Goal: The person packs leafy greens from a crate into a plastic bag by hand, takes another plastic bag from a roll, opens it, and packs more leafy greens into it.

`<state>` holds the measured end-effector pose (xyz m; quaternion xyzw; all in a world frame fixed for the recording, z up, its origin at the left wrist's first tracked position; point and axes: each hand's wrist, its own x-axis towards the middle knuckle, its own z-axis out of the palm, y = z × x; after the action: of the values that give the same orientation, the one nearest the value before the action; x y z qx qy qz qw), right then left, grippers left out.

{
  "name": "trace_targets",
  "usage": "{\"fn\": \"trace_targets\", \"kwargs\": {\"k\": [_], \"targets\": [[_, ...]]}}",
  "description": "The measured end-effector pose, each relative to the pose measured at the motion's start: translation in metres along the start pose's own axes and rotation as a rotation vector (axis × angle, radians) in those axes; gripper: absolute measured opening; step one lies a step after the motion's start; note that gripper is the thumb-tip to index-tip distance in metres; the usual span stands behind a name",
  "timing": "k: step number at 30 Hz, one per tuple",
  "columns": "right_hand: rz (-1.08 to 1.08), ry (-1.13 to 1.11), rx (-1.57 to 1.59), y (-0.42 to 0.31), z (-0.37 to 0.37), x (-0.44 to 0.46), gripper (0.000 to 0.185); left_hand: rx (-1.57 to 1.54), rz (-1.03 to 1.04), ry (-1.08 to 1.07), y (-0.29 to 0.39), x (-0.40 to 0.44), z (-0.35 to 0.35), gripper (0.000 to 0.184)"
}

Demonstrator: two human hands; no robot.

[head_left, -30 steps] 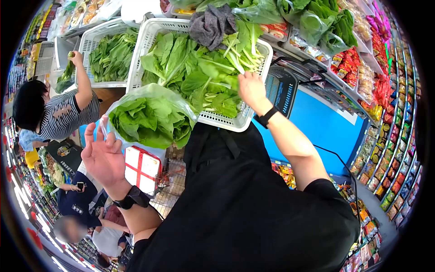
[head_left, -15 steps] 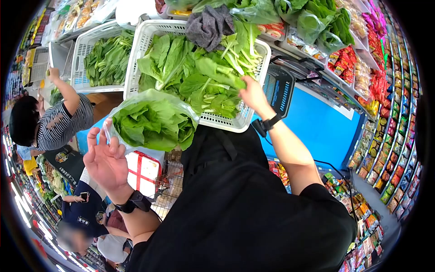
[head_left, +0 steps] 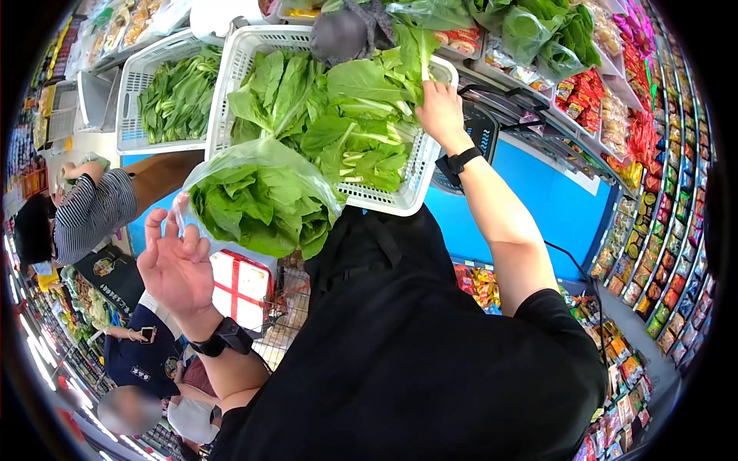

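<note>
A clear plastic bag (head_left: 311,175) full of leafy greens (head_left: 250,198) hangs at the near left corner of a white slotted crate (head_left: 377,201). My left hand (head_left: 175,269), palm up with fingers curled, pinches the bag's left edge. Loose leafy greens (head_left: 280,92) lie piled in the crate. At its right side, my right hand (head_left: 443,117) has its fingers closed around the stem end of a leafy green (head_left: 417,55). The fingertips are partly hidden among the stalks. A dark grey cloth (head_left: 377,27) rests at the crate's far edge.
Another white crate of greens (head_left: 181,96) stands to the left. Bagged greens (head_left: 530,34) and red snack packs (head_left: 582,104) sit far right. A black basket (head_left: 480,131) adjoins the crate. A person in a striped top (head_left: 96,207) is on the left, near a shopping cart (head_left: 286,307).
My right hand has moved up and right, from a leafy green now lying on the pile to a stem at the crate's right edge. My left hand stays at the bag.
</note>
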<state>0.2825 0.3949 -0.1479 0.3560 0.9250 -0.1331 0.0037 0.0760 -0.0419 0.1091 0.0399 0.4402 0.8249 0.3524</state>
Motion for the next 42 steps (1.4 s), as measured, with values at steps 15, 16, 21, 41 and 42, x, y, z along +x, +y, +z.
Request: {"fn": "trace_targets", "kwargs": {"k": [15,16,21,41,42], "targets": [[1.058,-0.182,0.956,0.002,0.208,-0.021,0.043,0.024,-0.007,0.088,-0.004,-0.007,0.005,0.042],[1.06,-0.039,0.975,-0.009,0.204,-0.016,0.044,0.034,-0.002,0.13,-0.003,-0.007,0.007,0.042],[1.128,0.223,1.384,-0.032,0.159,0.002,0.038,0.034,-0.003,0.133,-0.005,-0.012,0.002,0.041],[0.373,0.022,1.181,-0.12,0.071,-0.045,0.07,0.093,-0.095,0.132,-0.023,0.005,0.007,0.039],[0.266,0.188,1.06,-0.136,0.08,-0.046,0.077,0.09,-0.103,0.105,-0.023,0.005,0.003,0.04]]}}
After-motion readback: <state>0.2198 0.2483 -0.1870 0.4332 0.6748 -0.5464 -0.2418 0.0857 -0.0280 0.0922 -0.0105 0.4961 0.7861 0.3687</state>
